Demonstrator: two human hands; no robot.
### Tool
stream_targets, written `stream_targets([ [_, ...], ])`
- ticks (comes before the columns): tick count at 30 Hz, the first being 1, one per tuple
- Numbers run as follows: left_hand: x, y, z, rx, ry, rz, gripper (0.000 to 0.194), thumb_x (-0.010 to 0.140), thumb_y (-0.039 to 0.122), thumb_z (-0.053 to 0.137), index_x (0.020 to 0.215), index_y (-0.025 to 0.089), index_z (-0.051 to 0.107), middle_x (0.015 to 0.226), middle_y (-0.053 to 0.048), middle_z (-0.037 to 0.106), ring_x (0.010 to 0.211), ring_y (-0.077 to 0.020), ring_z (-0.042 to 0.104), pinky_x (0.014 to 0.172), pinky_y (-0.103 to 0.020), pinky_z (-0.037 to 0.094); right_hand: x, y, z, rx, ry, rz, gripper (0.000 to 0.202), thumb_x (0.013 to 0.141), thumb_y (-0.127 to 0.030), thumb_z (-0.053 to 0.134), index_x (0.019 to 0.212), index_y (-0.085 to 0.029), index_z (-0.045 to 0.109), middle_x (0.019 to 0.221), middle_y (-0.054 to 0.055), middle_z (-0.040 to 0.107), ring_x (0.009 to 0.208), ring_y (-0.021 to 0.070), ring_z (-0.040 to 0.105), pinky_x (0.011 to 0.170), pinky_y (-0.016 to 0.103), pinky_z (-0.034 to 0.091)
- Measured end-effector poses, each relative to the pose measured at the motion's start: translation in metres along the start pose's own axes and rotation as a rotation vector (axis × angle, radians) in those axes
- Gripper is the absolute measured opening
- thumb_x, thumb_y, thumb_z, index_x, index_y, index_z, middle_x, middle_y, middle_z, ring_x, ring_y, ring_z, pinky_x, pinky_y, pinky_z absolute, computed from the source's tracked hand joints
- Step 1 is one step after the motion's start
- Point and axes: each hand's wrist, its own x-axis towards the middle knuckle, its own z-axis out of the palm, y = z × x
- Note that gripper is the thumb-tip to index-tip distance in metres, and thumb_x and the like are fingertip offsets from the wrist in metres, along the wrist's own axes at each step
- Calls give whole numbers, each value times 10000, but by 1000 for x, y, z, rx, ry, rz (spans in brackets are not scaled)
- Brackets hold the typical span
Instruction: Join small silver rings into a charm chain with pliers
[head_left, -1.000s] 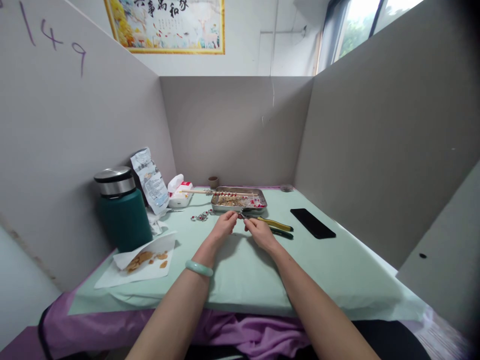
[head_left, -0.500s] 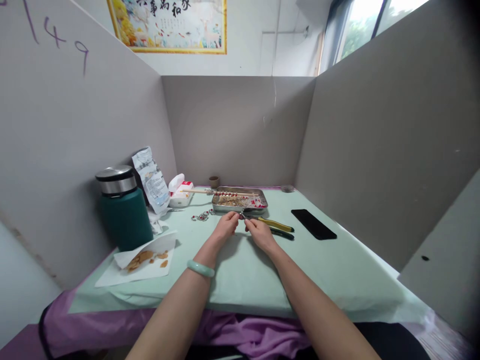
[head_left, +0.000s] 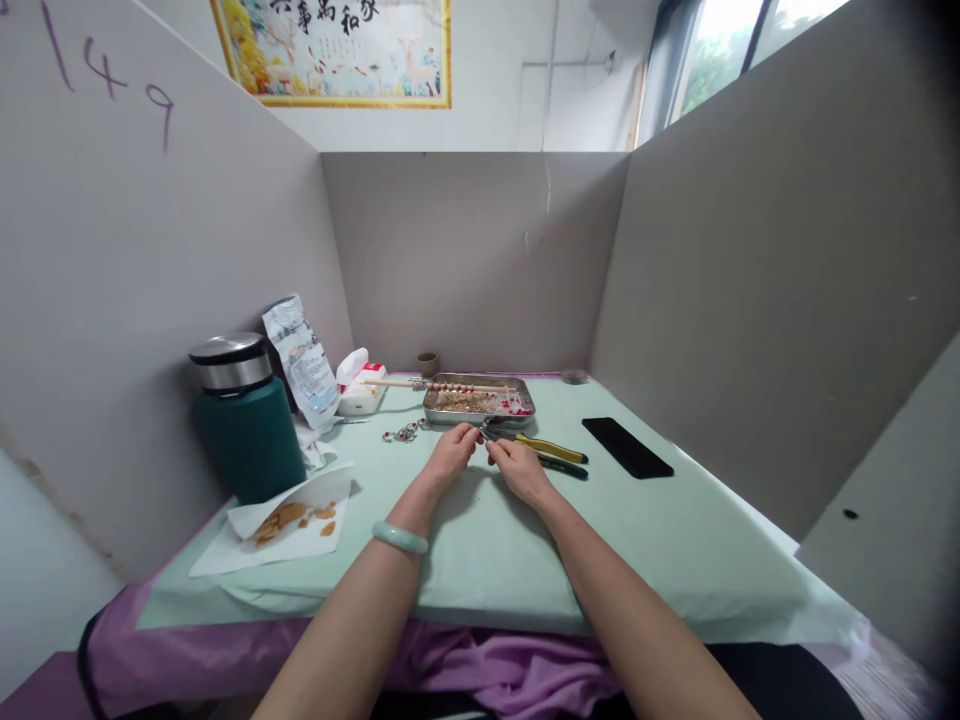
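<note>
My left hand (head_left: 453, 449) and my right hand (head_left: 517, 468) are close together just in front of a metal tray (head_left: 480, 419) of small beads. The fingers of each are pinched; whatever they hold is too small to make out. Pliers with yellow and green handles (head_left: 555, 449) lie beside and partly behind my right hand, their jaws near my fingertips. A beaded chain (head_left: 406, 431) lies left of the tray. Across the tray rests a wooden stick (head_left: 390, 383) wound with beaded chain.
On the left stand a green bottle (head_left: 251, 430), a foil pouch (head_left: 301, 365) and a tissue pack (head_left: 361, 390). Paper (head_left: 330, 513) with brown pieces lies in front. A black phone (head_left: 627, 447) is at the right. A small cup (head_left: 428, 363) stands behind. Grey partitions enclose the table.
My fingertips have shifted very slightly, and my right hand sits a touch further left. The objects on the table have stayed in place.
</note>
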Motion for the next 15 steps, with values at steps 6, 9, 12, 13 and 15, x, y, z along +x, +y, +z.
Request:
stream_targets([
  [6, -1, 2, 0, -25, -26, 22, 243, 795, 391, 422, 688, 179, 473, 468, 73, 335, 385, -70, 289, 401, -212, 253, 0, 1, 0, 215, -119, 63, 449, 857, -492, 345, 647, -164, 569, 533, -14, 496, 513, 113, 421, 518, 227, 293],
  [9, -1, 0, 1, 25, -9, 8, 236, 796, 369, 404, 680, 177, 480, 469, 70, 355, 383, -68, 305, 404, -208, 244, 0, 2, 1, 153, -84, 50, 431, 852, -474, 364, 617, -166, 554, 547, -6, 507, 542, 117, 435, 540, 230, 293],
  [12, 1, -2, 1, 133, 49, 34, 233, 786, 336, 412, 642, 169, 488, 479, 56, 395, 407, -69, 344, 420, -205, 252, 0, 1, 2, 21, 0, 29, 404, 840, -439, 394, 578, -168, 540, 592, 17, 552, 610, 132, 478, 583, 238, 299],
  [13, 1, -2, 1, 141, 53, 41, 233, 786, 333, 413, 638, 168, 487, 477, 56, 397, 406, -69, 345, 420, -205, 253, 0, 0, 3, 26, -1, 37, 406, 840, -440, 390, 578, -168, 540, 593, 17, 553, 608, 132, 477, 581, 238, 299],
  [15, 1, -2, 1, 87, 24, 31, 233, 794, 341, 407, 653, 172, 481, 463, 65, 374, 388, -67, 324, 409, -207, 247, 0, 0, 3, 116, -53, 66, 423, 844, -462, 368, 599, -167, 547, 571, 5, 531, 567, 122, 450, 558, 233, 298],
])
